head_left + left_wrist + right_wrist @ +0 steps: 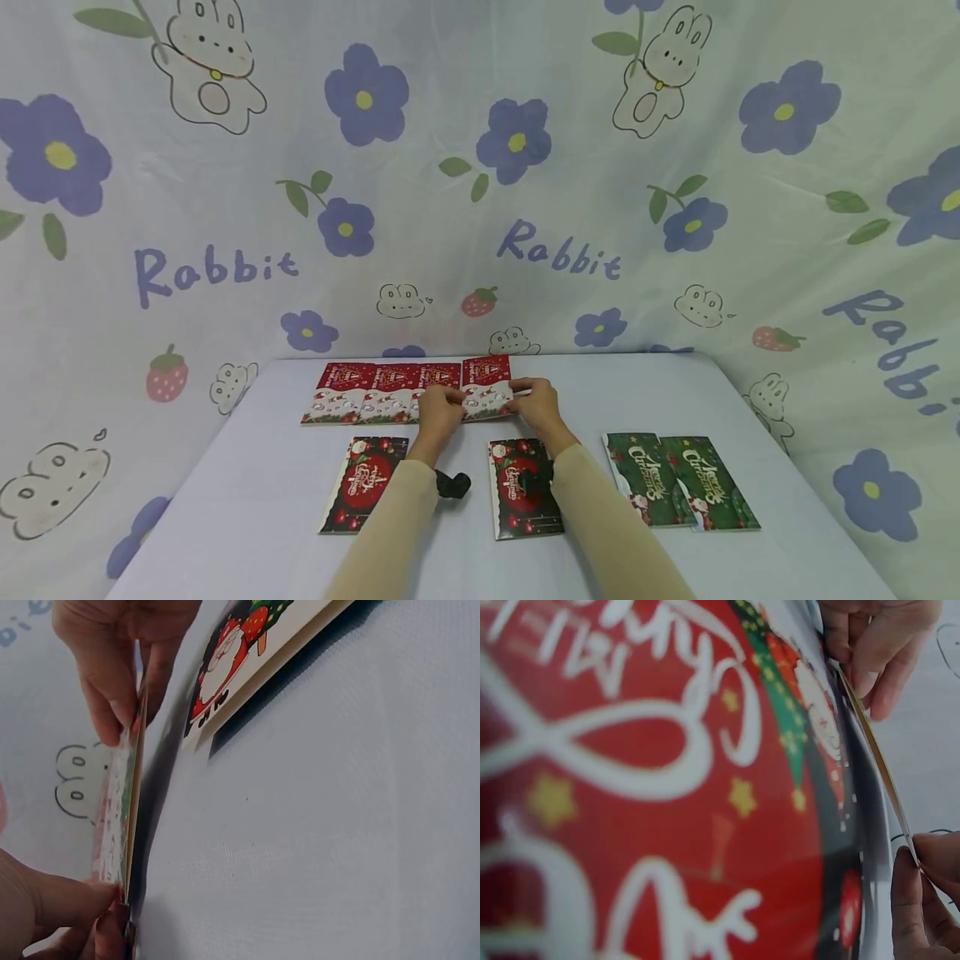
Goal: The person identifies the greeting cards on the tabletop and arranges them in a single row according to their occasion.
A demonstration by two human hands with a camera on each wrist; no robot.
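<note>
Both hands hold a red-and-white Christmas card [486, 392] at the back of the table, one at each side. My left hand [438, 415] pinches its left edge, and my right hand [538, 406] pinches the right edge. In the left wrist view the card [126, 810] appears nearly edge-on, with the left hand [56, 911] low and the right hand [124, 664] above. Edge-on again, the card [877, 761] shows between the fingers in the right wrist view. Left of it lie three matching cards [337, 393] in an overlapping row.
Nearer on the white table [247, 517] lie two dark cards with red circles, one at left [367, 483] and one under the right forearm [517, 500]. Two overlapping green Christmas cards [708, 479] lie at right. A rabbit-and-flower curtain [450, 217] hangs behind.
</note>
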